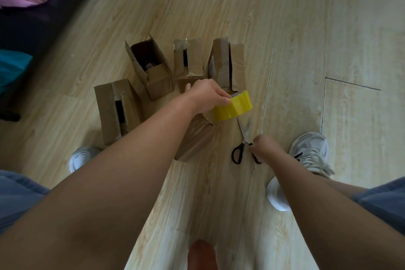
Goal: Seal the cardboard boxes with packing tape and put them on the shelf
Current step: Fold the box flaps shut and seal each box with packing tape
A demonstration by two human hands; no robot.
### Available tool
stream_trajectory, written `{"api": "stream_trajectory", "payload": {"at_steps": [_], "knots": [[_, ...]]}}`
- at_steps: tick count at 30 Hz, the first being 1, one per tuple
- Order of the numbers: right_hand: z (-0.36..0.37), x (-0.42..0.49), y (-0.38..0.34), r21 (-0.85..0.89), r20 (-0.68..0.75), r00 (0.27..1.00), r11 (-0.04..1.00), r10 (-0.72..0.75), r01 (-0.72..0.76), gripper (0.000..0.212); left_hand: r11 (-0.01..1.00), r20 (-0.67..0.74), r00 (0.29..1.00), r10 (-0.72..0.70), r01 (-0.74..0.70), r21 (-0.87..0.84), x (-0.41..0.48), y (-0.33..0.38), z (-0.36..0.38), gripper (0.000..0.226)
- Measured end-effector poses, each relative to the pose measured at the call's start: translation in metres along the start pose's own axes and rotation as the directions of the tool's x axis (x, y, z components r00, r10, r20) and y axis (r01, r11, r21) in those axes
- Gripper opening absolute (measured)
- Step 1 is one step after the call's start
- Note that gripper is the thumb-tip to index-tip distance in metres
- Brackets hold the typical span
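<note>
Nearest, right hand [266,148] low over the floor [219,193], just beside the right loop of the black scissors [242,143]. Fingers [256,139] bent toward the handle and seemingly touching it. Too blurred to tell whether closed on it or only arriving. Scissors flat on the floor, long axis from near to far, loops at the near end, blades pointing far toward the tape roll [233,106].

A little farther and to the left, one cardboard box [194,138] lying flat, long axis from near-left to far-right, glossy on top, maybe from tape, but not sure. Left hand [208,94] stretched across over its far end, fingers clamped on the yellow tape roll. Roll at the far-right end of this box and straight beyond the blade tips, very near to them.

Right hand clearly nearer to the scissors, left hand occupied with the roll. Probably next: to take up the scissors and bring the blades far and slightly left, to the strip between roll and box. No strip plainly visible, though.

Left of this, a tall box [114,112] with a dark gap between its flaps. Farthest, three more in a row: an open box [151,68], a middle box [188,59], a right box [228,61], the last two also with gaps at the flaps. No shelf in view.
</note>
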State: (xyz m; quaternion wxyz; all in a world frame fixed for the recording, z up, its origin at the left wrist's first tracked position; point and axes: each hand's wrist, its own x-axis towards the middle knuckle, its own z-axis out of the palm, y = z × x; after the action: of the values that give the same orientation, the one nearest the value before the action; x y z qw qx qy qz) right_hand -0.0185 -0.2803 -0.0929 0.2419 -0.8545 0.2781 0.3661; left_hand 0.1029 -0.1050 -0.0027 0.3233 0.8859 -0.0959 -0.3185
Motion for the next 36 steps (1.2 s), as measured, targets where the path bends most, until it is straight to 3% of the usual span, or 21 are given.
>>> {"api": "stream_trajectory", "payload": {"at_steps": [4,6,8,11,15,20,24,31,36], "knots": [[-0.027,-0.017,-0.008,0.306,-0.345,0.933,0.927,-0.104,0.216,0.065,0.974,-0.022,0.998,0.060,-0.054,0.220,-0.010,0.013,-0.004,0.023],[-0.043,-0.030,-0.017,0.281,-0.417,0.878,0.885,-0.236,0.371,0.088,0.955,0.001,0.997,0.078,-0.075,0.285,-0.014,0.018,-0.004,0.022],[-0.055,-0.042,-0.026,0.194,-0.397,0.843,0.865,-0.362,0.463,0.100,0.939,0.025,0.996,0.091,-0.094,0.331,-0.019,0.022,-0.003,0.022],[-0.060,-0.052,-0.032,0.039,-0.357,0.801,0.849,-0.480,0.527,0.086,0.934,0.028,0.995,0.100,-0.104,0.343,-0.028,0.024,-0.003,0.022],[-0.057,-0.061,-0.028,0.061,-0.380,0.788,0.837,-0.484,0.544,0.058,0.955,-0.021,0.993,0.120,-0.109,0.276,-0.039,0.025,-0.006,0.022],[-0.058,-0.074,-0.026,0.149,-0.446,0.782,0.825,-0.436,0.545,0.059,0.985,-0.196,0.979,0.056,-0.086,-0.151,-0.056,0.018,-0.006,0.047],[-0.058,-0.080,-0.025,0.195,-0.506,0.776,0.826,-0.378,0.529,0.055,0.949,-0.200,0.979,-0.049,-0.017,-0.315,-0.064,0.004,-0.002,0.054],[-0.054,-0.082,-0.030,0.155,-0.517,0.766,0.838,-0.382,0.523,0.057,0.946,-0.234,0.972,-0.035,-0.043,-0.320,-0.071,0.009,0.015,0.047],[-0.052,-0.083,-0.032,0.155,-0.524,0.769,0.847,-0.366,0.508,0.058,0.966,-0.370,0.928,-0.047,-0.052,-0.253,-0.070,0.015,0.021,0.034]]}}
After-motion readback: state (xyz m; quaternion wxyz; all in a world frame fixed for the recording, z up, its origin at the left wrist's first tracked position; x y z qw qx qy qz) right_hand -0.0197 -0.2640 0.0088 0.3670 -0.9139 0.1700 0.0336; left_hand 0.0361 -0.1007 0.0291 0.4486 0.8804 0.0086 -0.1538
